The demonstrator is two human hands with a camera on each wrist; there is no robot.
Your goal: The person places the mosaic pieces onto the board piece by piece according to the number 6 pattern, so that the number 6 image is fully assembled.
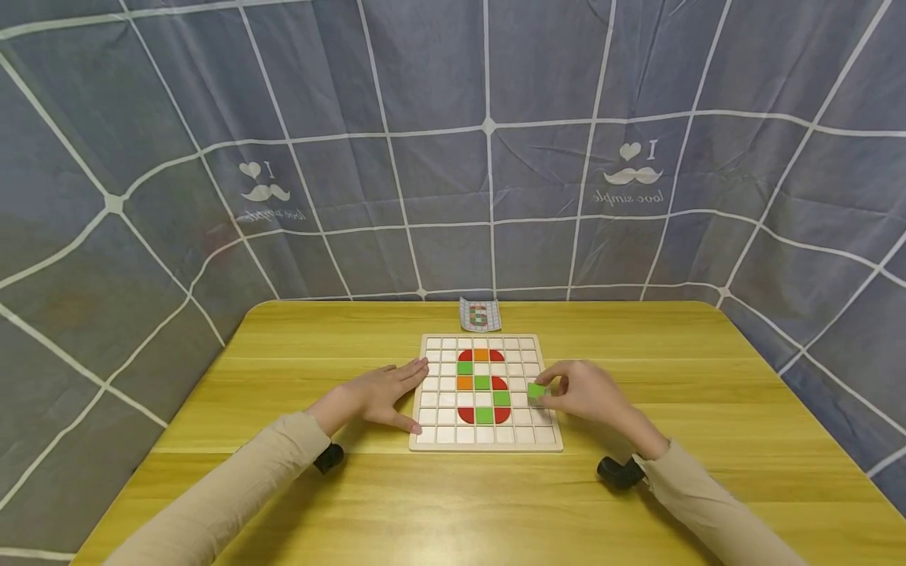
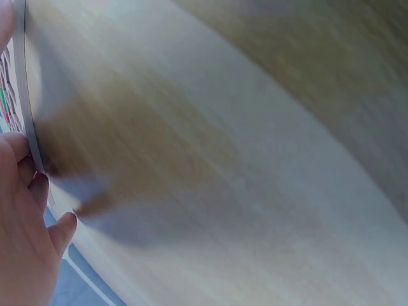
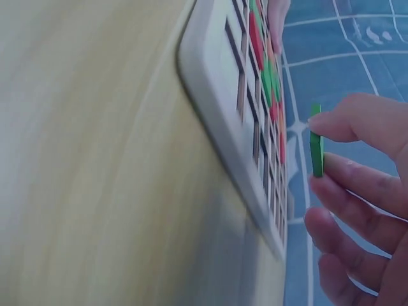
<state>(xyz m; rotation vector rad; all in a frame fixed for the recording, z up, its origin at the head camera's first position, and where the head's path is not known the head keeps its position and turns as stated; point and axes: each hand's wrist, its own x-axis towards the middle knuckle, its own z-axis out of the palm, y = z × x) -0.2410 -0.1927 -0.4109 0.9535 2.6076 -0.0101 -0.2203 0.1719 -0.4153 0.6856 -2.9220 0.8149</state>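
A pale wooden grid board [image 1: 487,447] lies on the table, with red, orange and green tiles set in its middle cells in a curved, S-like figure. My left hand [image 1: 382,395] spreads its fingers along the board's left edge, thumb near the lower left corner. Between thumb and fingertips my right hand [image 1: 587,391] pinches a green square tile [image 1: 535,390] over the right-hand columns. In the right wrist view that tile [image 3: 316,143] is seen edge-on, held above the board. The left wrist view catches the left hand [image 2: 25,223] at the board's edge.
Just beyond the board's far edge stands a small printed card [image 1: 480,315] showing a similar coloured figure on a grid. The wooden table [image 1: 354,511] extends around the board, and a grey curtain [image 1: 439,181] with white lines hangs behind it.
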